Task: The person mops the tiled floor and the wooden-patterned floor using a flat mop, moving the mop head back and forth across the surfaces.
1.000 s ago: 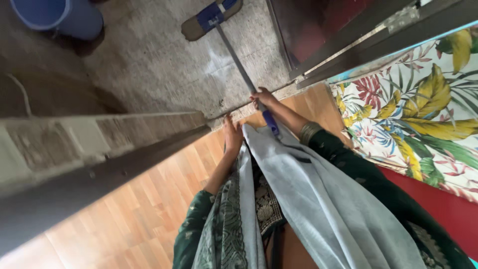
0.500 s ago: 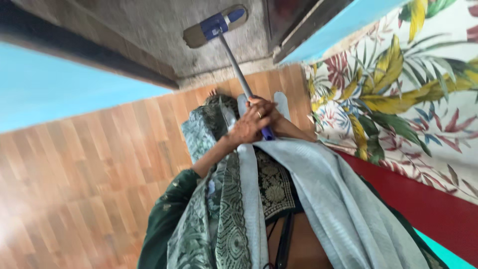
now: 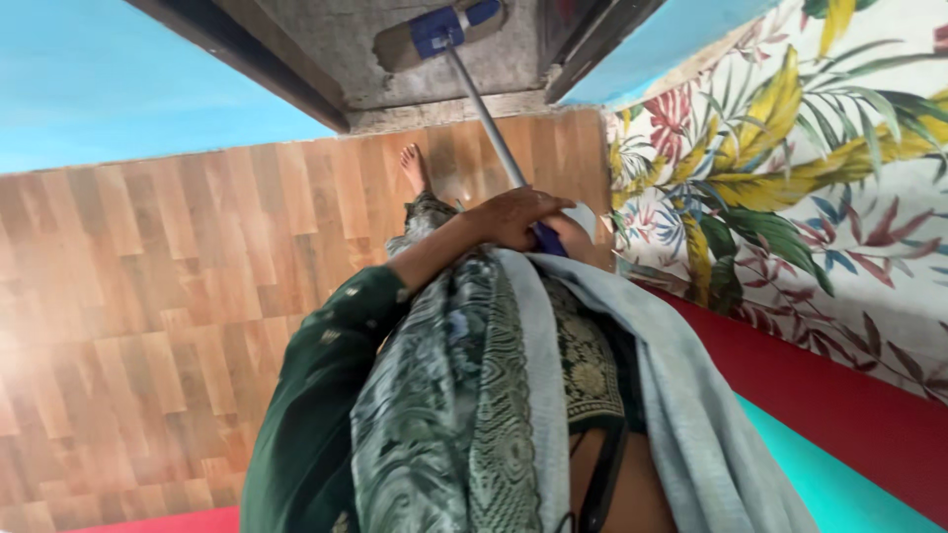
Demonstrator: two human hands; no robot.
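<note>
My left hand (image 3: pixel 518 215) is closed around the blue grip at the top of a mop's grey metal handle (image 3: pixel 486 118). The handle slants up and away to the flat mop head (image 3: pixel 439 30), blue on top with a tan pad, which rests on the grey concrete floor beyond the doorway. My right hand is tucked under the left hand and a pale grey shawl (image 3: pixel 632 345); I cannot tell its grip. My bare foot (image 3: pixel 415 168) stands on the wooden floor just left of the handle.
Wood-patterned flooring (image 3: pixel 148 296) spreads to the left. A stone threshold (image 3: pixel 444 111) separates it from the concrete. A blue wall (image 3: pixel 99 79) stands at the upper left. A floral cloth (image 3: pixel 790 148) over a red surface (image 3: pixel 849 405) fills the right.
The view has swung further into the room and the mop head sits a little higher in the picture. My left hand has slid over the top of the grip, covering the right hand.
</note>
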